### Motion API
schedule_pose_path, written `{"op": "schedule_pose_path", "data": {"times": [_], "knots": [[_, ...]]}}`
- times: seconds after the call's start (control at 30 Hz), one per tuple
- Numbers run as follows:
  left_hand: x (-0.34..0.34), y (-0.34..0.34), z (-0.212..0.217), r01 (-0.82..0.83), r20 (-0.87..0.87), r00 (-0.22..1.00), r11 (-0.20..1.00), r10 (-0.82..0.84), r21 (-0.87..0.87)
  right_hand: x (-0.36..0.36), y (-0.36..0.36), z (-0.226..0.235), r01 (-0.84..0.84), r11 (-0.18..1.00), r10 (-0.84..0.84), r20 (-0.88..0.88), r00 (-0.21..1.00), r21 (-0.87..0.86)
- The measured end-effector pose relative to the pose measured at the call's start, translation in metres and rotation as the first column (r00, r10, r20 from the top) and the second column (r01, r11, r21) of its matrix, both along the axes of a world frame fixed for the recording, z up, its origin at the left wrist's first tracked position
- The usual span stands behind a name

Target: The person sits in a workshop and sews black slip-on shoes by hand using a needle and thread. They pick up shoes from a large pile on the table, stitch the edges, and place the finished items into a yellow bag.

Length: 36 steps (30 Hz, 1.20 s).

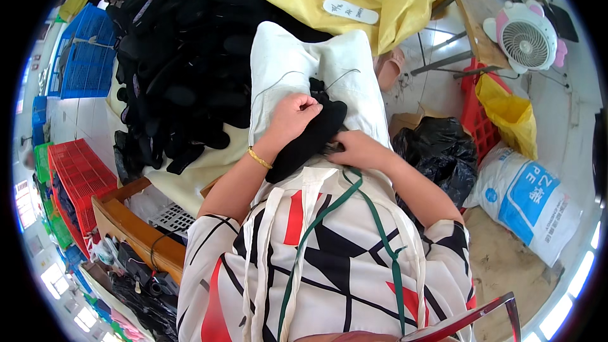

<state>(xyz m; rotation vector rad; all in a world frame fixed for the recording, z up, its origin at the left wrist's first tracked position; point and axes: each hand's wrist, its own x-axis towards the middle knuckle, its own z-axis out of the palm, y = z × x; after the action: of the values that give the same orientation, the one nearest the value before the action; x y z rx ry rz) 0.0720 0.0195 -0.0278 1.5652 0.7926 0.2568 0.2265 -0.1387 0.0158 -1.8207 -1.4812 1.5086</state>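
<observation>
A black fabric piece shaped like a shoe or slipper [308, 136] lies slantwise over the white cloth [272, 50] on my lap. My left hand [294, 116] is closed above its left edge, fingertips pinched together; what they hold, if anything, is too small to see. The fingers of my right hand [354, 150] curl round the lower right edge of the black shoe piece and grip it. Part of that edge is hidden under the fingers. Two thin dark lines, thread or seams, curve across the white cloth beyond my hands.
A large heap of similar black pieces [183, 50] rises at the far left. Yellow sheeting [411, 0] with a white insole [350, 11] lies ahead. At right are a fan [527, 38], a black bag [437, 158] and a white sack [525, 196]. A wooden drawer [136, 228] sits left.
</observation>
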Motion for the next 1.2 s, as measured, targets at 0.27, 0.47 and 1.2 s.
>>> {"op": "schedule_pose_path", "data": {"times": [0.27,0.47,1.2], "knots": [[0.008,-0.006,0.001,-0.135,-0.007,0.990,0.942,0.140,-0.307,0.057,-0.022,0.037,0.226,0.957,-0.285,-0.436,0.854,-0.182],[0.010,-0.005,0.007,-0.132,-0.017,0.991,0.914,0.135,-0.383,0.037,0.015,0.037,0.092,0.924,-0.190,0.237,0.953,0.372],[0.009,-0.003,0.008,-0.154,-0.033,0.988,0.897,0.154,-0.416,0.022,0.044,0.019,-0.153,0.913,-0.116,0.599,0.793,0.379]]}}
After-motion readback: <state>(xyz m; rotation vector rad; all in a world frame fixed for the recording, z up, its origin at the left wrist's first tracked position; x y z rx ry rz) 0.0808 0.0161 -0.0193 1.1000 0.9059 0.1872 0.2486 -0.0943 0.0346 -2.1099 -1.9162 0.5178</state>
